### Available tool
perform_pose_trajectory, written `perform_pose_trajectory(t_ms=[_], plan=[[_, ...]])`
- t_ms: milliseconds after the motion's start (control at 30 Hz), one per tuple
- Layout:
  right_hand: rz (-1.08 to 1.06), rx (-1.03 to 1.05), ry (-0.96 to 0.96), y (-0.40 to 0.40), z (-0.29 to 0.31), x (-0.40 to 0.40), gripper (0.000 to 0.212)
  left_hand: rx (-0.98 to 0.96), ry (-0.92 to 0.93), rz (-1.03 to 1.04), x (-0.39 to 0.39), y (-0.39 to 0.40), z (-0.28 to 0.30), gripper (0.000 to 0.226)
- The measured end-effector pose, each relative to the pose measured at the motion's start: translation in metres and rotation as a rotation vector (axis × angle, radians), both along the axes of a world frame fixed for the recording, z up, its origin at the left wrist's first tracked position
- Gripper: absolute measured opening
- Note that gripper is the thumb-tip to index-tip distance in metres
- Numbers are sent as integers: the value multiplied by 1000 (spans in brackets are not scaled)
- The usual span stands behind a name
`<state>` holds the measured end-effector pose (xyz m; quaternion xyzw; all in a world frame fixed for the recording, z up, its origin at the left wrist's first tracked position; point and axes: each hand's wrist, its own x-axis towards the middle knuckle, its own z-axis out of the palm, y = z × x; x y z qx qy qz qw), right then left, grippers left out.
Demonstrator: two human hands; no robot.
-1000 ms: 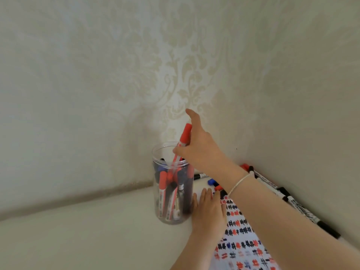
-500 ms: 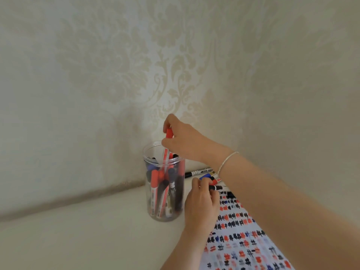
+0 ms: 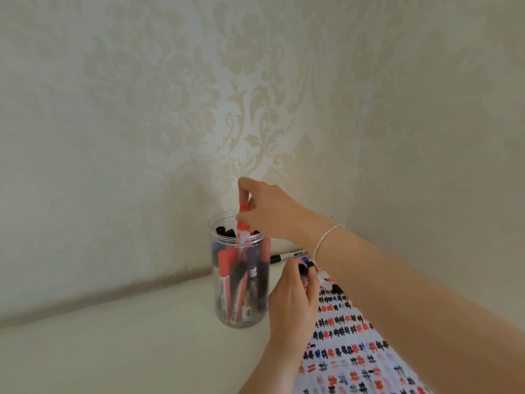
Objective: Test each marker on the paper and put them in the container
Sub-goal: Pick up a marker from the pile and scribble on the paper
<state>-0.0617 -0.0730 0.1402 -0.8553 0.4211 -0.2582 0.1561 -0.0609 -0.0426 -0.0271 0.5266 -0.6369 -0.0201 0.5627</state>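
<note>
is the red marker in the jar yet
Partly in: right hand pinches the red marker, its lower end below the jar rim, cap above.

Black marker (image 3: 287, 255) lying behind jar: large white "W" on barrel, rest of print too small to read. Paper (image 3: 352, 348): rows of hand-drawn "#" marks, red, black, blue.

Soft, even daylight, faint shadows in the wall corner, wide-angle bending at edges, slight overall softness.
</note>
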Motion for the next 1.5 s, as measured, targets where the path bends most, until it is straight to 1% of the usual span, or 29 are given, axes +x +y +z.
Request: perform_pose_trajectory(t_ms=[33,100,133,200,233,300,367,400,433,467,500,533,600,633,667,733,767,800,833,867,900,967,1033,1100,1233,1300,1367,1433,1500], plan=[[10,24,78,2,-1,0,14,-3,-8,2,1,0,0,49],[12,90,163,5,-4,1,21,19,-24,-9,2,-3,-2,15],[9,122,163,5,-5,1,19,34,-25,-19,2,-3,-3,11],[4,150,154,4,-6,2,15,49,-34,-46,3,-4,-5,14],[0,146,142,4,-6,3,17,45,-41,-47,3,-3,-4,13],[-14,78,27,3,-8,2,20,30,-38,-49,3,-2,-2,19],[-97,-56,-224,1,-8,-7,18,15,-17,-57,2,0,1,41],[-170,-120,-367,-2,-8,-16,15,14,0,-60,2,-1,0,45],[-259,-162,-479,-7,-10,-30,15,8,16,-55,2,-2,0,43],[-361,-167,-529,-13,-13,-45,19,8,47,-48,3,-3,-2,39],[-468,-124,-508,-19,-20,-63,23,12,92,-47,3,-4,-3,35],[-569,-33,-416,-24,-30,-80,27,12,148,-60,3,-5,-3,32],[-679,254,-196,-22,-60,-107,34,4,280,-126,0,-6,-2,24],[-685,403,-194,-17,-74,-117,39,2,341,-163,-1,-5,-1,18],[-658,556,-321,-10,-87,-125,44,2,393,-196,-1,-3,1,12],[-471,881,-894,5,-107,-137,45,28,471,-265,-2,0,4,12],[-304,997,-1172,12,-113,-139,39,58,494,-313,-2,2,5,14],[-148,1049,-1328,17,-117,-139,29,103,507,-367,-3,3,6,16],[-51,1045,-1360,21,-119,-137,19,159,508,-417,-4,2,5,18],[-4,1004,-1338,23,-120,-132,11,213,501,-451,-5,1,4,21],[-5,948,-1293,23,-121,-127,10,258,489,-468,-4,0,2,25],[-86,834,-1171,22,-121,-118,16,324,449,-491,-2,-3,-1,32],[-215,695,-1008,24,-123,-113,28,379,396,-488,-1,-3,-3,35],[-315,596,-904,27,-125,-110,28,423,402,-447,-2,-3,-2,37],[-311,464,-853,40,-116,-111,17,567,450,-436,-2,-4,5,47],[-245,446,-846,49,-105,-122,20,679,586,-451,2,-7,11,48],[-233,383,-772,55,-93,-131,21,717,699,-449,5,-9,14,49],[-302,283,-740,58,-88,-135,21,712,700,-447,3,-8,12,48],[-381,230,-785,58,-94,-138,23,697,624,-416,1,-8,9,45]])
